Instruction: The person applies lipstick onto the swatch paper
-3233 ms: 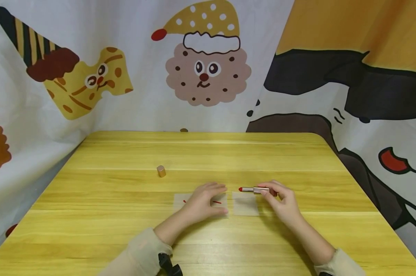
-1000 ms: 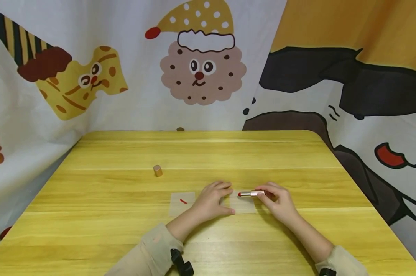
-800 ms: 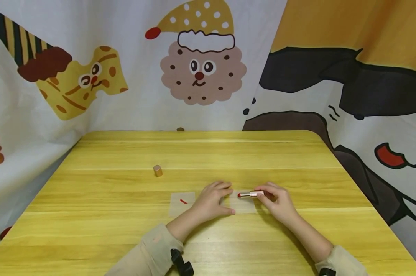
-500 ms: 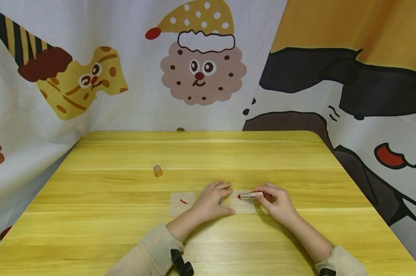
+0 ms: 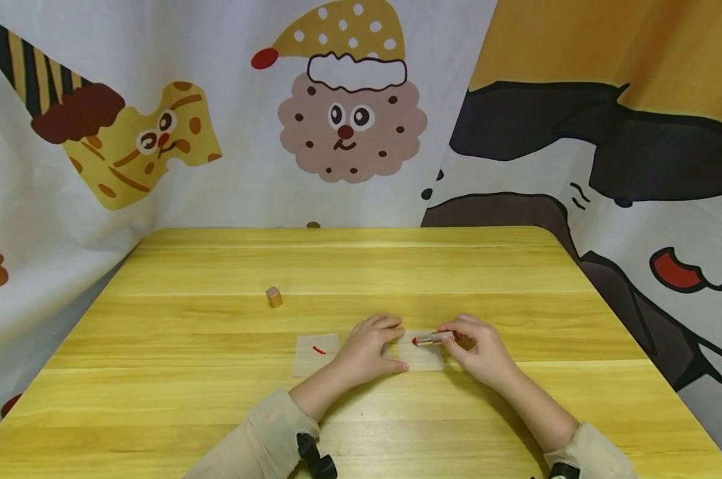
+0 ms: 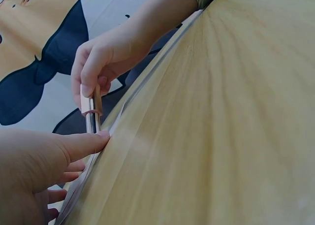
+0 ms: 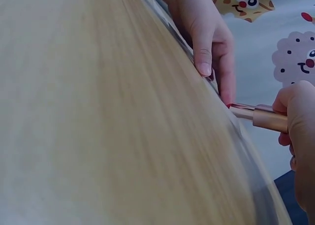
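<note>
My right hand pinches a lipstick by its pinkish-gold base, between thumb and fingers. The lipstick lies nearly level, its red tip pointing left, right at the surface of a small pale paper sheet. My left hand rests beside that sheet, thumb and fingers spread, fingertips at its left edge. Under the left palm, more pale paper is mostly hidden. Farther left is a paper sheet with a short red stroke. In the right wrist view, the lipstick nearly meets a left fingertip.
A small gold lipstick cap stands on the wooden table, farther back and left of the hands. Behind the table's far edge hangs a curtain with cartoon prints. Black straps sit at both sleeve cuffs.
My left hand has shifted right, from over the left papers to the right sheet's edge, uncovering the marked sheet. The lipstick has come down onto the right sheet and now tilts slightly. The cap stays put.
</note>
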Available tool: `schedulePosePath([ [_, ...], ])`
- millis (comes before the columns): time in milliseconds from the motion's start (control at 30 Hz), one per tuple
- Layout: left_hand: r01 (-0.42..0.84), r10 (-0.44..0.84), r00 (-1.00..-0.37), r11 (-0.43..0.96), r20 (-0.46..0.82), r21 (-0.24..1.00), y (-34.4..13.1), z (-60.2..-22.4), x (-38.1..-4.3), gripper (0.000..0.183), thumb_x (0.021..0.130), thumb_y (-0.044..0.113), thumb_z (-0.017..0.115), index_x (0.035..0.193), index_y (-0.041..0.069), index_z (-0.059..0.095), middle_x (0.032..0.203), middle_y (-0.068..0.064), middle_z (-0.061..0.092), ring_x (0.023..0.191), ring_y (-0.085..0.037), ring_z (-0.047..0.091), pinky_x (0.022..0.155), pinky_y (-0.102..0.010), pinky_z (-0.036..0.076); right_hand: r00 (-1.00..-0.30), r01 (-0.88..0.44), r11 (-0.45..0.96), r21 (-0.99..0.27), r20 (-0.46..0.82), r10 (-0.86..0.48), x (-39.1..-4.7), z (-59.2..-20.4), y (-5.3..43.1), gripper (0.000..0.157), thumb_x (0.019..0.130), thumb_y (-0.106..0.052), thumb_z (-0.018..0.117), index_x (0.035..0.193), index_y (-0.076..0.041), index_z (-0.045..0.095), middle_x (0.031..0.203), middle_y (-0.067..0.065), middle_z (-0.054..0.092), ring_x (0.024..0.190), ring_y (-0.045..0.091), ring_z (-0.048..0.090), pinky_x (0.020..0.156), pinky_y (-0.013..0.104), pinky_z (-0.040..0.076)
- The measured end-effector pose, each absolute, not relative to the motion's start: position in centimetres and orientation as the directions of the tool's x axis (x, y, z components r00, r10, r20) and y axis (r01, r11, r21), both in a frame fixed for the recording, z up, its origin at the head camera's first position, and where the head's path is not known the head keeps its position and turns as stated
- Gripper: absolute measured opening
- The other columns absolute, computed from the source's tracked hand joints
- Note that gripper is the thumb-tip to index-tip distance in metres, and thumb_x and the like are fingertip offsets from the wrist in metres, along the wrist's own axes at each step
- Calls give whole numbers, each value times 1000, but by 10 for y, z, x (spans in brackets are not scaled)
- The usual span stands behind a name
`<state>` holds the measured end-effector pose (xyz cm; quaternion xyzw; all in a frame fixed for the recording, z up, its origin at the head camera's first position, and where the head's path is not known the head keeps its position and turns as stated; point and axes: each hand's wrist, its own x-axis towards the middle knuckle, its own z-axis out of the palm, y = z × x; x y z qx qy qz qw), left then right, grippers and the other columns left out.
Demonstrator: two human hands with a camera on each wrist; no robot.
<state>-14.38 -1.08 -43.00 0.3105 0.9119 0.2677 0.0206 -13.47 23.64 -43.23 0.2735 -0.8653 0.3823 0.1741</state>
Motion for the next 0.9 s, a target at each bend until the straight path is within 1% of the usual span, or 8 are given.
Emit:
schedulePosePath([
  [367,551,574,-809,662,129,508,-11,-429,-144,65,79,41,77,132,8,58,146,-4,43,137,-28,32,110,-51,23,-774,-627,567,-535,509,-376,-134,-428,237,15,81,0,72,94,-8,73,84,-12,59,70,6,52,58,24,47],
  [600,552,575,-809,670,123,497,-12,-429,-144,66,79,43,76,133,9,58,147,-3,42,137,-27,32,110,-50,23,-775,-625,588,-514,503,-383,-132,-424,238,16,81,-2,73,95,-10,74,84,-13,59,70,7,50,57,24,46],
  [767,562,581,-803,666,131,489,-11,-429,-143,67,80,43,76,133,8,57,147,-4,42,137,-28,32,109,-51,24,-773,-626,589,-512,507,-381,-131,-422,240,19,79,1,71,94,-10,74,83,-13,59,68,7,50,56,25,45],
  [900,559,583,-804,670,121,488,-11,-429,-143,67,80,44,75,134,9,56,148,-3,40,137,-27,31,110,-50,23,-768,-631,588,-506,512,-385,-130,-421,242,20,78,3,70,94,-9,74,83,-14,60,68,6,50,56,25,45],
])
